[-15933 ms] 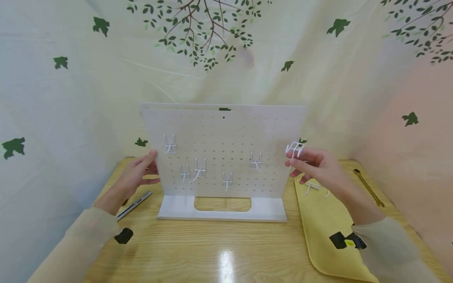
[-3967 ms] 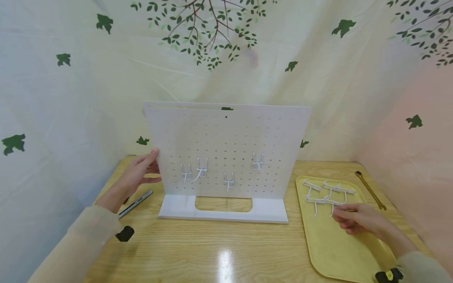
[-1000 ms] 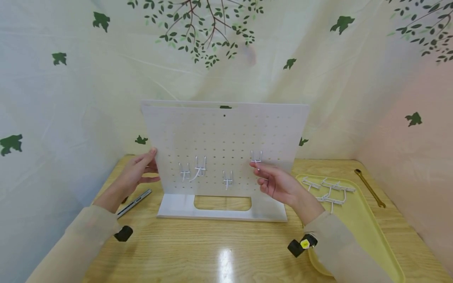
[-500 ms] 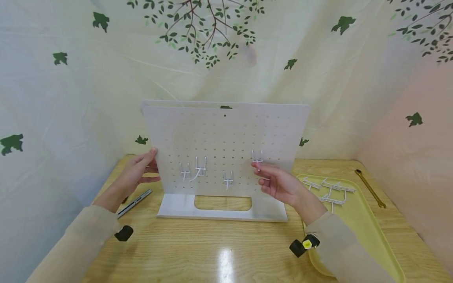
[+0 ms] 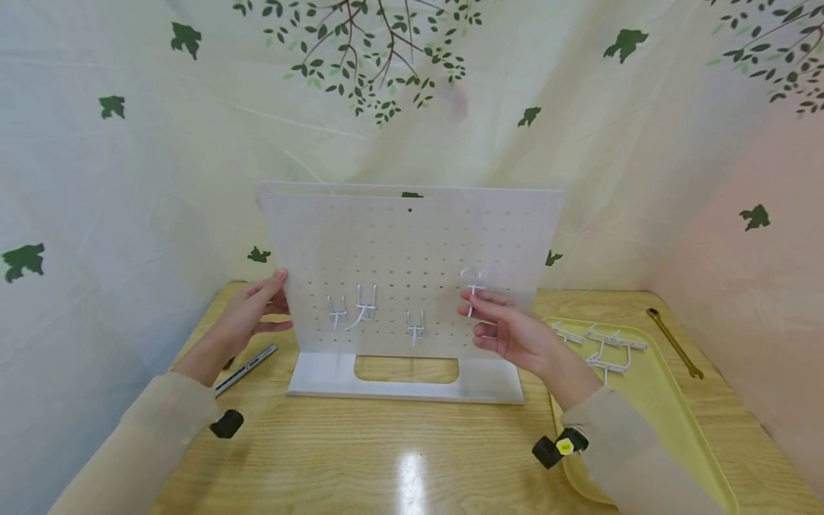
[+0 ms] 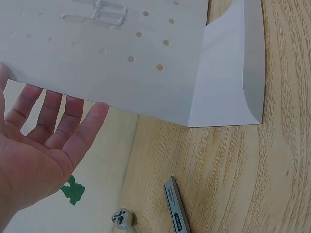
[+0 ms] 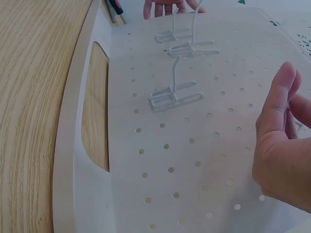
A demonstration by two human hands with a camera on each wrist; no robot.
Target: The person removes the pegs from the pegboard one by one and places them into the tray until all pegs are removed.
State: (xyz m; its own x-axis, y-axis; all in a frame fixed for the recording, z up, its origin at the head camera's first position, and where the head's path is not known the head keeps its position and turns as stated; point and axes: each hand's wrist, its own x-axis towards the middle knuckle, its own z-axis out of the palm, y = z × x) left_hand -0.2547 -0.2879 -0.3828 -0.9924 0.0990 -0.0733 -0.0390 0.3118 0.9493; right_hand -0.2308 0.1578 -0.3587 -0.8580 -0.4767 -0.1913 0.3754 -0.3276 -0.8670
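A white pegboard [image 5: 412, 250] stands upright on its base. My left hand [image 5: 254, 309] grips its left edge, with the fingers [image 6: 73, 114] reaching behind the board in the left wrist view. On the right half of the board my right hand [image 5: 515, 332] pinches a white wire pegboard hook [image 5: 473, 289] between thumb and fingers. Its upper prongs look blurred against the board. I cannot tell whether they still sit in the holes. Three other hooks hang on the board: a left one [image 5: 336, 313], a longer one [image 5: 365, 306] and a low central one [image 5: 415, 327].
On the right, a yellow tray [image 5: 669, 422] carries several loose wire hooks [image 5: 608, 347], partly behind my right arm. A gold wrench [image 5: 674, 343] lies beyond it. Left of the board are a slim grey tool [image 5: 246, 370] and a round paw-print knob [image 6: 122, 218].
The upper-left hook has left the board, and the tray holds more hooks. My right hand came from the tray to the right-hand hook, which has just shifted and tilted. The left hand stayed.
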